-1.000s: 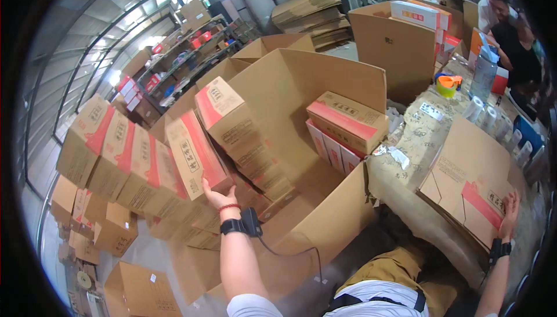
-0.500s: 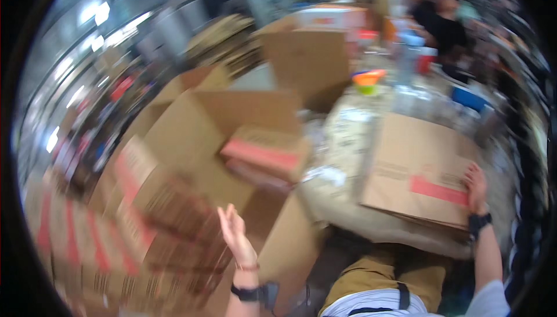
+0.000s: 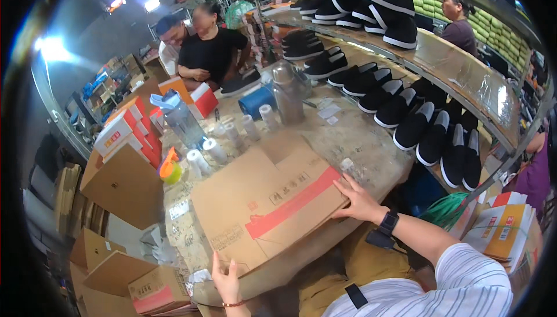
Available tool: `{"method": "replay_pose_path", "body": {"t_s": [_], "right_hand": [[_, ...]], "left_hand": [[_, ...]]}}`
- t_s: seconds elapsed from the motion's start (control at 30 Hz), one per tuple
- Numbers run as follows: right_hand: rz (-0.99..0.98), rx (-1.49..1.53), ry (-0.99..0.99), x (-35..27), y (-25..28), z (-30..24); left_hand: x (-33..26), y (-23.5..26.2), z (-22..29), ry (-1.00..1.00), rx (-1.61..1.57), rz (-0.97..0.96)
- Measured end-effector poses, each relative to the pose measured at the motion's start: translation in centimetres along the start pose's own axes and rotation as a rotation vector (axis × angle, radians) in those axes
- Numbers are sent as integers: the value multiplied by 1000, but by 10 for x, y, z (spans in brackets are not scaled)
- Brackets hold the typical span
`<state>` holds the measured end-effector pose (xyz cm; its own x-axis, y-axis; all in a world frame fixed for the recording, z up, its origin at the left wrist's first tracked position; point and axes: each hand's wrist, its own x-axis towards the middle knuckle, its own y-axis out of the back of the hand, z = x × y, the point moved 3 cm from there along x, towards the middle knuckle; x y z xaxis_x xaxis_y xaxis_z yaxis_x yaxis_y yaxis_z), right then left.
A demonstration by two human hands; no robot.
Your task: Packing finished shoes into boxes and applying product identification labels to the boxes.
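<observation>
Flattened brown cardboard carton [image 3: 270, 204], lying flat on tabletop [image 3: 362, 146], printed side up, set aslant. Red band [image 3: 296, 201] runs diagonally across its right part, dark print beside it. Near edge by tabletop's front edge.

The folded flat brown cardboard carton with a red printed band [image 3: 272, 198] looks matt and smooth. Under it, the dull beige table [image 3: 371, 143] appears scuffed and slightly wrinkled. Beyond the carton, the clear bluish plastic bottle [image 3: 185, 126] and grey cylindrical flask [image 3: 288, 99] are glossy. Right of the carton, black slip-on shoes with white soles [image 3: 409, 134] show matt cloth uppers; the long brown shelf board [image 3: 478, 70] there shines like plastic film.
</observation>
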<state>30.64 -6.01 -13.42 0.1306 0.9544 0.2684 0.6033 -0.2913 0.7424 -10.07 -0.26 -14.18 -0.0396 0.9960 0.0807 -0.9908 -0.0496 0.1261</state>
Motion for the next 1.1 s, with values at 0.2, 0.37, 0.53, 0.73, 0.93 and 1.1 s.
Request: {"method": "replay_pose_path", "body": {"t_s": [0.2, 0.37, 0.53, 0.73, 0.93, 1.1], "right_hand": [[37, -258, 44, -7, 3, -4], [149, -330, 76, -4, 11, -19], [313, 167, 397, -5, 45, -101], [273, 344, 489, 23, 86, -127], [479, 249, 508, 66, 133, -166], [265, 71, 821, 89, 58, -178]], "left_hand": [[-14, 4, 25, -223, 312, -83], [-16, 2, 29, -267, 317, -59], [-19, 7, 83, -338, 243, 143], [-14, -8, 177, -932, 319, 210], [74, -14, 123, -433, -56, -68], [93, -26, 116, -131, -539, -408]]}}
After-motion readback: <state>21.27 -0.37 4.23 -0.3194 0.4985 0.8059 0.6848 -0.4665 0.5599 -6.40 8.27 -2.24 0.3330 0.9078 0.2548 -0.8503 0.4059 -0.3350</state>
